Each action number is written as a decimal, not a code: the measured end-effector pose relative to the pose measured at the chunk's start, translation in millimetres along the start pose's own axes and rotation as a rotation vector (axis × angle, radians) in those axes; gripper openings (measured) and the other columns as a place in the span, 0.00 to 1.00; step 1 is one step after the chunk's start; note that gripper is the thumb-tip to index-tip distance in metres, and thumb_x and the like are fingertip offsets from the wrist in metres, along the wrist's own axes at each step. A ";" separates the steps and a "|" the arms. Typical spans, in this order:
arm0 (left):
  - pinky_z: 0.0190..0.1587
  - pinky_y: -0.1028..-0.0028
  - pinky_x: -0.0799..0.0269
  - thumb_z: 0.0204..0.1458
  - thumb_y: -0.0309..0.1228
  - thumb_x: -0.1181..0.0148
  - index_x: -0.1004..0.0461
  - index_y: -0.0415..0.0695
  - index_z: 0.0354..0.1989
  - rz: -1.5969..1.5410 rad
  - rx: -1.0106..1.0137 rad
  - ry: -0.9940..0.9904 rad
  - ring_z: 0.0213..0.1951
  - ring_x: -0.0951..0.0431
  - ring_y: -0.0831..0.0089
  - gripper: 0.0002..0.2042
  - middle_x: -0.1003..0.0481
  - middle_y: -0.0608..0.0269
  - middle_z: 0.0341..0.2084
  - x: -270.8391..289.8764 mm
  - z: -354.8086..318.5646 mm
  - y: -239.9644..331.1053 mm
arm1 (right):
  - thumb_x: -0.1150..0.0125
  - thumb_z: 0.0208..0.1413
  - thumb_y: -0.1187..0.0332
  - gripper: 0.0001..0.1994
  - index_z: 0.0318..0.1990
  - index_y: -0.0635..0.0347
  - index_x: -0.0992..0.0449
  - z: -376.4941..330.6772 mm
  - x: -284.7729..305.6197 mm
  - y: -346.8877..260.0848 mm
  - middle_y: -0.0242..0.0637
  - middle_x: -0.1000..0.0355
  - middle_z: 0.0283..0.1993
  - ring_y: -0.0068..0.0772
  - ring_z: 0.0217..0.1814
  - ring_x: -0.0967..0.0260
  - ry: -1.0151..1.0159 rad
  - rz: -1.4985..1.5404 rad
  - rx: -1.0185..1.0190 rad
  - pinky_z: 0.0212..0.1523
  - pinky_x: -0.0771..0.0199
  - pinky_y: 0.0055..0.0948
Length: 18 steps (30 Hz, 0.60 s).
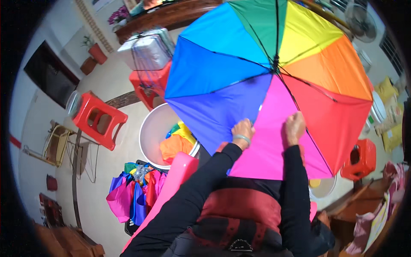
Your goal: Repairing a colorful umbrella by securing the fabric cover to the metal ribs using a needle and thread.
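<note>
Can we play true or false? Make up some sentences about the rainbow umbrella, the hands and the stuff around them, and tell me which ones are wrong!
1. The rainbow umbrella is open. True.
2. The left hand has a band at its wrist. True.
3. The right hand is in front of a green panel. False: it is in front of the pink panel.
4. Orange cloth lies in the white bucket. True.
5. The white box sits on a blue stool. False: it sits on a red stool.
</note>
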<state>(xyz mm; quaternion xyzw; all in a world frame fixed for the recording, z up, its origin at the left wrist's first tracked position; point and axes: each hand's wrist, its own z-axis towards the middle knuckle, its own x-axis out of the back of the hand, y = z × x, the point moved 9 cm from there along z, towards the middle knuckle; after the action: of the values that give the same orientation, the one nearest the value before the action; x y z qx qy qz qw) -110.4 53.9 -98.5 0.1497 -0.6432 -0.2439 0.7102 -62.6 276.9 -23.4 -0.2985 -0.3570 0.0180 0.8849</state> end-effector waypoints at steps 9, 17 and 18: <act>0.28 0.61 0.34 0.41 0.31 0.43 0.31 0.41 0.25 -0.283 -0.364 -0.002 0.28 0.27 0.57 0.07 0.28 0.53 0.24 5.7 -4.4 21.7 | 0.48 0.47 0.75 0.06 0.22 0.63 0.36 24.5 22.8 -23.5 0.32 0.38 0.19 0.24 0.22 0.36 -0.136 0.850 -0.300 0.20 0.35 0.26; 0.17 0.71 0.38 0.44 0.31 0.44 0.31 0.39 0.23 -0.814 -0.192 -0.023 0.11 0.35 0.74 0.08 0.32 0.63 0.13 -1.5 11.9 2.0 | 0.48 0.49 0.74 0.04 0.24 0.63 0.32 0.0 -12.9 -66.8 0.34 0.34 0.21 0.24 0.22 0.34 -0.669 1.026 -0.262 0.22 0.32 0.22; 0.15 0.74 0.40 0.44 0.32 0.44 0.31 0.40 0.23 -0.910 -0.060 -0.063 0.11 0.36 0.77 0.08 0.32 0.65 0.12 -2.3 13.5 -3.4 | 0.47 0.48 0.74 0.04 0.25 0.64 0.32 -11.2 -24.1 -71.1 0.36 0.33 0.21 0.25 0.21 0.34 -0.816 0.925 -0.171 0.22 0.32 0.25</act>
<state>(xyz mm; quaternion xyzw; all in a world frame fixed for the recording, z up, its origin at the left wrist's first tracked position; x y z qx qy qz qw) -124.4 53.6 -100.5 0.3889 -0.5260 -0.5539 0.5150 -86.3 206.8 -6.2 -0.4613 -0.5003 0.4836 0.5505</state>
